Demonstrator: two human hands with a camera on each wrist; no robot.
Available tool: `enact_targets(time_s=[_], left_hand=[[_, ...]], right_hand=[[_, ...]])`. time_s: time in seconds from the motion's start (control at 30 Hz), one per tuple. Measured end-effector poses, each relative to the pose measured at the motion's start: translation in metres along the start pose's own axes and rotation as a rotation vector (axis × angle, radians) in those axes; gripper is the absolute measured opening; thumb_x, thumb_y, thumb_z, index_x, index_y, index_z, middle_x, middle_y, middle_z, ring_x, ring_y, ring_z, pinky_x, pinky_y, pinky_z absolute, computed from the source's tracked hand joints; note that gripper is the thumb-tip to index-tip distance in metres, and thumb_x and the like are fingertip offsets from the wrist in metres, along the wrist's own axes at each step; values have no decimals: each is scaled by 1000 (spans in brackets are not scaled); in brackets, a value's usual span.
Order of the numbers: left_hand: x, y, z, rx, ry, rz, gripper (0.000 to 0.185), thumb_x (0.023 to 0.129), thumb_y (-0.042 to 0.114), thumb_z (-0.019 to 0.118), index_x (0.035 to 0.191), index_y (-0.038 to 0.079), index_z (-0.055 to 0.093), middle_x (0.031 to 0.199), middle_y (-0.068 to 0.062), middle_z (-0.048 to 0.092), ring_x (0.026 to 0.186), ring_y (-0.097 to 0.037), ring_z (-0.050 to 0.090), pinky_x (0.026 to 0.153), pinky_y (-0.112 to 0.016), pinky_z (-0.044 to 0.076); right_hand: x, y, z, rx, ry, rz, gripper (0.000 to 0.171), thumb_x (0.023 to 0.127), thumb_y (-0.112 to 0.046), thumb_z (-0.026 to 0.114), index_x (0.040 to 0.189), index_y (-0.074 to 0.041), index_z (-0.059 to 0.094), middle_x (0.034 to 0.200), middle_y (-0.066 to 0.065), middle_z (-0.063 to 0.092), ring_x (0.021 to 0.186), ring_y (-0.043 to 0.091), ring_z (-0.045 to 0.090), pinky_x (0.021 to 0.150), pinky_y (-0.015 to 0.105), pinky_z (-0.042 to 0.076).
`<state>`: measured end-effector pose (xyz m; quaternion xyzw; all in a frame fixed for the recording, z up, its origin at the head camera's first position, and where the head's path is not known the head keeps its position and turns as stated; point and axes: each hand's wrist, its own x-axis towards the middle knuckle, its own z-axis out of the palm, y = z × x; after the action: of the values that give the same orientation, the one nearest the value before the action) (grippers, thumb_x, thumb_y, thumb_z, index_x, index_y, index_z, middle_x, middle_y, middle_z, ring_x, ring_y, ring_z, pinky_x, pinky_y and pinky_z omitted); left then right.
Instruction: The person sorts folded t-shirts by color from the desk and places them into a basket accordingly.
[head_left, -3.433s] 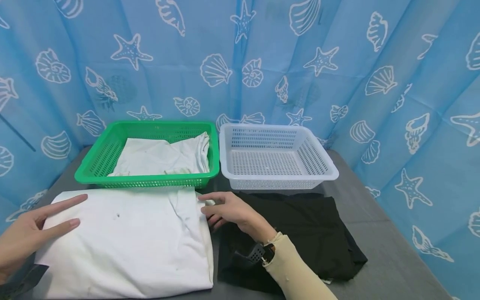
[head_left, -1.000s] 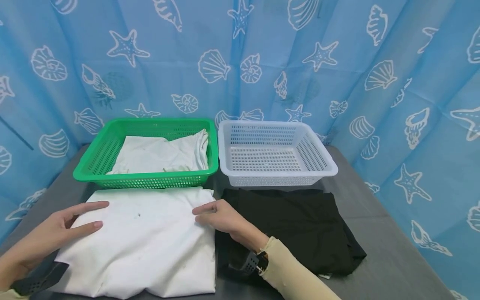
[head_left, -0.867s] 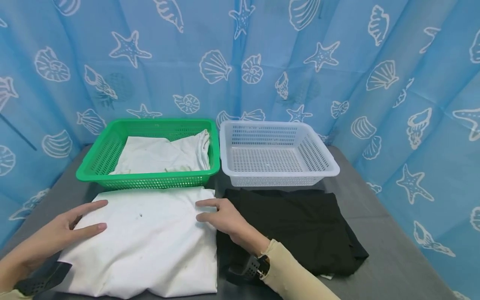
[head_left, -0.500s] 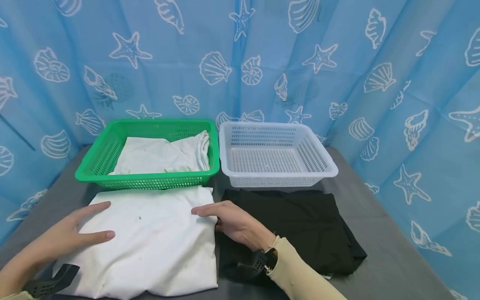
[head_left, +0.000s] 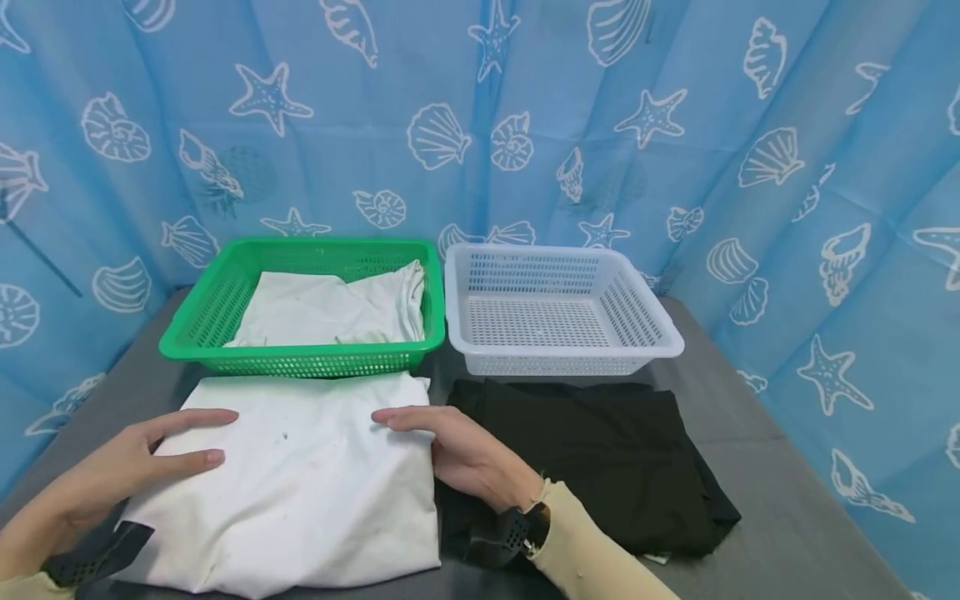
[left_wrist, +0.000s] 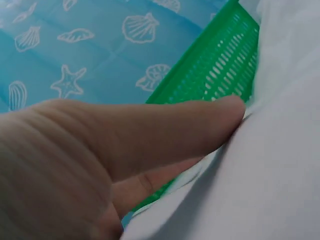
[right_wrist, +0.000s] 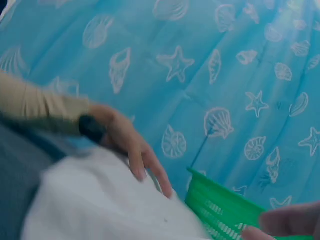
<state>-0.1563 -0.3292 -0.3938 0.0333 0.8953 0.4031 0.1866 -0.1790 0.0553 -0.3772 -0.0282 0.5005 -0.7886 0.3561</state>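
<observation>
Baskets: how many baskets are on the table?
2. The green basket stands at the back left with white cloth inside; the white basket stands right beside it, holding nothing that shows. None seems hidden.

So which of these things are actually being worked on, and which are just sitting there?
In hand:
- folded white garment, lying on the table in front of the green basket
- left hand, resting flat on its left side
- right hand, at its right edge

Lying about:
- green basket holding white cloth
- white basket
- black garment
- grey table
- blue shell curtain
</observation>
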Motion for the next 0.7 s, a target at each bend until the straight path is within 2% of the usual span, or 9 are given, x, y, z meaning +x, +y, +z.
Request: enact_targets(time_s=[0.1, 0.17, 0.27, 0.37, 0.5, 0.6, 0.7], left_hand=[[-1, 2, 2, -7, 15, 33, 65, 94, 42, 66, 150, 16, 44, 152, -27, 28, 134, -52, 20, 84, -63, 42], [-2, 3, 2, -7, 31, 39, 66, 94, 42, 66, 150, 17, 44, 153, -26, 29, 135, -52, 20, 85, -64, 42], [-5, 5, 4, 4, 64, 37, 69, 93, 44, 68, 151, 17, 43, 152, -26, 30, 134, -51, 22, 84, -62, 43], [-11, 7, 3, 58, 112, 40, 71, 90, 49, 69, 150, 21, 44, 150, -24, 34, 130, -44, 31, 82, -53, 48], [-14, 10, 1, 84, 153, 52, 75, 87, 52, 71, 151, 26, 42, 150, -21, 35, 128, -39, 35, 77, -43, 51], [-11, 12, 2, 39, 80, 49, 78, 88, 48, 72, 154, 29, 35, 154, -22, 29, 133, -47, 28, 80, -53, 49], [-5, 11, 5, 49, -4, 75, 77, 88, 43, 73, 154, 28, 36, 154, -22, 29, 134, -52, 26, 82, -60, 45]], right_hand=[[2, 3, 2, 169, -14, 37, 44, 95, -10, 60, 137, 2, 55, 138, 14, 52, 122, 23, 53, 101, 37, 42], [3, 4, 3, 199, 27, 24, 44, 94, -9, 62, 136, 2, 55, 135, 15, 54, 119, 24, 55, 99, 37, 43], [1, 6, 7, 96, 134, -58, 39, 88, -6, 67, 125, 5, 64, 127, 14, 61, 114, 23, 58, 96, 37, 45], [-3, 6, 11, -69, 240, -156, 31, 81, -5, 71, 110, 5, 73, 114, 13, 69, 110, 22, 60, 94, 36, 46], [-6, -1, 15, -163, 263, -255, 26, 80, -7, 73, 103, 4, 76, 106, 13, 72, 114, 20, 58, 98, 36, 43], [-6, -4, 13, -176, 236, -261, 27, 82, -10, 73, 106, 3, 75, 110, 12, 71, 118, 20, 54, 102, 39, 38], [-2, -4, 8, -226, 197, -199, 30, 85, -11, 72, 113, -1, 74, 121, 6, 66, 124, 19, 46, 105, 39, 33]])
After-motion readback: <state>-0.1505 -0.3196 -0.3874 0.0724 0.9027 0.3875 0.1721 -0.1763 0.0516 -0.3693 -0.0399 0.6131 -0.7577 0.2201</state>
